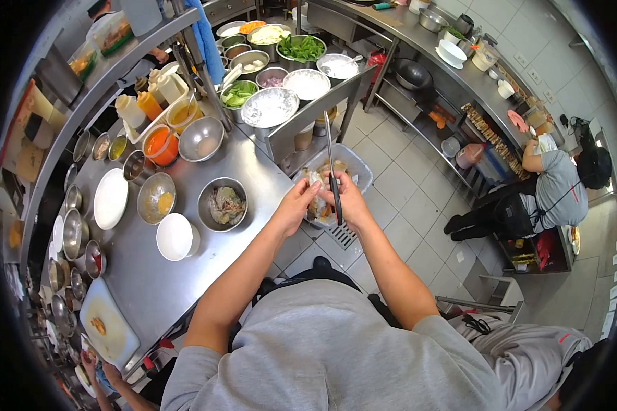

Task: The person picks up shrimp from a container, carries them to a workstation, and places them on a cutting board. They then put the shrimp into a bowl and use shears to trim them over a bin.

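My right hand [350, 202] is closed around the black handle of a knife [330, 147], its long blade pointing up and away from me. Beside it, the fingers of my left hand [297, 205] pinch a small pale, shiny piece that looks like a peeled shrimp [315, 179]. Both hands are close together, above a translucent plastic bin [365, 169] on the floor holding orange and whitish scraps. On the steel counter to the left, a metal bowl [204, 214] contains greyish raw shrimp [227, 205].
A white bowl [177, 237], an oval white plate [110, 198] and a cutting board [110, 322] occupy the counter [185, 274]. Several ingredient bowls fill the raised station ahead. One co-worker [555, 185] stands at right; another person's hands [110, 370] are at lower left.
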Demonstrator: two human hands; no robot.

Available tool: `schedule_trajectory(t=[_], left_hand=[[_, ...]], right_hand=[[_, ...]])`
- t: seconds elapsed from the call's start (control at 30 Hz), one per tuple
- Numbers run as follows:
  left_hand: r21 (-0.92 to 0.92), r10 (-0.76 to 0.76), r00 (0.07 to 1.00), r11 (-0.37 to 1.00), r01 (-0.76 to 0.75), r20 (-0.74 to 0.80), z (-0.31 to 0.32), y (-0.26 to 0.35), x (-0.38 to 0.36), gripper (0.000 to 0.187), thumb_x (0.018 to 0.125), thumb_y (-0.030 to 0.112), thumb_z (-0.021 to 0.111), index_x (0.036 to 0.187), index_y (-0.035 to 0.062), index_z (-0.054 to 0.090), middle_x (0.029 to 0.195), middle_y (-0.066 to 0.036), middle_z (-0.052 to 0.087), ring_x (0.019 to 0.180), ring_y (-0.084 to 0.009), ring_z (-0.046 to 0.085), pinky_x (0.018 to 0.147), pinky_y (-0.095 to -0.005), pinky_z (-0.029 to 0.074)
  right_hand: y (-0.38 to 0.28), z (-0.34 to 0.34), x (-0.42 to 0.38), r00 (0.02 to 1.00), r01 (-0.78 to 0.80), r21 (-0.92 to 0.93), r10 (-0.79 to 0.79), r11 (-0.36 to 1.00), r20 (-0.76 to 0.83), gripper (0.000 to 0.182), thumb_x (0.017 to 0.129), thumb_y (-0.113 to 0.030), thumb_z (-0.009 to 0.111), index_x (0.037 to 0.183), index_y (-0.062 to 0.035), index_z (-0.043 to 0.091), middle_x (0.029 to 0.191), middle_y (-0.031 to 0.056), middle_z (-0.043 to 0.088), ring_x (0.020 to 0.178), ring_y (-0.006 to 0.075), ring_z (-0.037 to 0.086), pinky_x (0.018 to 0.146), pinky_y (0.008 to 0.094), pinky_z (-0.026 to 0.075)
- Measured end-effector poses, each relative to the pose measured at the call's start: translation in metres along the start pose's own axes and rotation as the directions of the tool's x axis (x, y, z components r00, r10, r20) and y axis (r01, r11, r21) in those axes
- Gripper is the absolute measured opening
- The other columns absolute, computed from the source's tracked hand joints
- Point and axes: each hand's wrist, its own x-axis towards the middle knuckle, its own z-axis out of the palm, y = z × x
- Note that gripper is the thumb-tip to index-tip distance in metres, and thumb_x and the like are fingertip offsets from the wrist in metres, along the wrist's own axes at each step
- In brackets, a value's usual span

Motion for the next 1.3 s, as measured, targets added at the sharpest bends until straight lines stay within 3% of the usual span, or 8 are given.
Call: schedule_trajectory(t=[0.07, 0.27, 0.33, 0.43, 0.53, 0.8, 1.03, 1.3], left_hand=[[-0.057, 0.016, 1.000, 0.998, -0.015, 0.014, 0.006, 0.003, -0.006, 0.029, 0.098, 0.031, 0.062, 0.115, 0.0074, 0.056, 0.098, -0.002, 0.062, 0.094, -0.0080, 0.055, 0.078, -0.0288, 0.045], [-0.265, -0.294, 0.950, 0.912, 0.312, 0.106, -0.013, -0.014, 0.008, 0.031, 0.102, 0.024, 0.052, 0.127, 0.0062, 0.048, 0.114, -0.014, 0.063, 0.089, -0.0244, 0.065, 0.077, -0.0382, 0.052], [-0.526, -0.357, 0.928, 0.773, 0.355, 0.102, -0.026, -0.032, 0.019, 0.030, 0.103, 0.018, 0.047, 0.130, 0.0068, 0.042, 0.115, -0.017, 0.063, 0.086, -0.0264, 0.065, 0.076, -0.0400, 0.054], [-0.588, -0.307, 0.932, 0.796, 0.143, -0.190, -0.019, -0.019, 0.015, 0.028, 0.103, 0.013, 0.043, 0.130, 0.0095, 0.036, 0.117, -0.017, 0.063, 0.089, -0.0260, 0.064, 0.081, -0.0427, 0.055], [-0.530, -0.111, 0.950, 0.845, -0.065, -0.293, -0.031, -0.023, 0.021, 0.026, 0.104, 0.013, 0.044, 0.128, 0.0102, 0.033, 0.123, -0.017, 0.062, 0.099, -0.0272, 0.063, 0.089, -0.0453, 0.053], [-0.394, 0.079, 0.928, 0.890, -0.230, -0.365, -0.015, -0.006, 0.018, 0.021, 0.103, 0.010, 0.048, 0.120, 0.0105, 0.036, 0.121, -0.014, 0.064, 0.106, -0.0231, 0.059, 0.095, -0.0395, 0.048], [-0.412, 0.076, 0.908, 0.873, -0.260, -0.413, -0.018, -0.008, 0.015, 0.021, 0.104, 0.012, 0.047, 0.121, 0.0101, 0.036, 0.121, -0.013, 0.064, 0.108, -0.0238, 0.059, 0.097, -0.0417, 0.045], [-0.327, 0.137, 0.892, 0.898, -0.296, -0.430, -0.034, -0.008, 0.003, 0.018, 0.104, 0.013, 0.046, 0.120, 0.0120, 0.038, 0.121, -0.014, 0.064, 0.103, -0.0235, 0.063, 0.088, -0.0404, 0.051]], right_hand=[[-0.006, -0.001, 0.003, 0.999, -0.036, -0.007, 0.036, 0.999, 0.012, 0.054, 0.084, -0.009, 0.075, 0.131, -0.0068, 0.049, 0.089, 0.0020, 0.062, 0.073, 0.0092, 0.058, 0.062, 0.0232, 0.047], [0.018, -0.010, 0.011, 0.991, -0.130, 0.052, 0.128, 0.990, 0.049, 0.050, 0.087, -0.003, 0.066, 0.133, -0.0032, 0.046, 0.093, 0.0067, 0.064, 0.075, 0.0117, 0.061, 0.064, 0.0264, 0.050], [0.044, -0.024, 0.010, 0.996, 0.084, -0.131, -0.078, 0.988, 0.047, 0.047, 0.092, -0.007, 0.064, 0.134, -0.0028, 0.045, 0.096, 0.0069, 0.066, 0.073, 0.0115, 0.061, 0.060, 0.0245, 0.049], [0.029, -0.031, -0.040, 0.992, 0.111, -0.374, -0.079, 0.921, 0.100, 0.052, 0.098, -0.009, 0.055, 0.146, -0.0036, 0.035, 0.099, 0.0087, 0.068, 0.072, 0.0078, 0.058, 0.060, 0.0221, 0.044], [0.032, -0.033, -0.088, 0.982, -0.016, -0.263, 0.064, 0.965, 0.175, 0.052, 0.099, -0.012, 0.055, 0.147, -0.0077, 0.036, 0.095, 0.0065, 0.068, 0.067, 0.0067, 0.056, 0.054, 0.0222, 0.043], [0.027, -0.019, -0.117, 0.933, -0.278, -0.182, 0.310, 0.943, 0.182, 0.051, 0.101, -0.012, 0.052, 0.149, -0.0117, 0.036, 0.088, 0.0054, 0.067, 0.053, 0.0063, 0.050, 0.043, 0.0220, 0.039], [0.047, -0.015, -0.112, 0.983, -0.179, -0.121, 0.183, 0.976, 0.027, 0.051, 0.100, -0.011, 0.053, 0.147, -0.0065, 0.035, 0.089, 0.0069, 0.068, 0.053, 0.0061, 0.050, 0.043, 0.0220, 0.039], [0.051, -0.005, -0.088, 0.999, -0.033, 0.001, 0.033, 0.999, 0.007, 0.054, 0.095, -0.003, 0.060, 0.144, -0.0043, 0.039, 0.088, 0.0012, 0.065, 0.078, 0.0074, 0.060, 0.067, 0.0207, 0.045]])
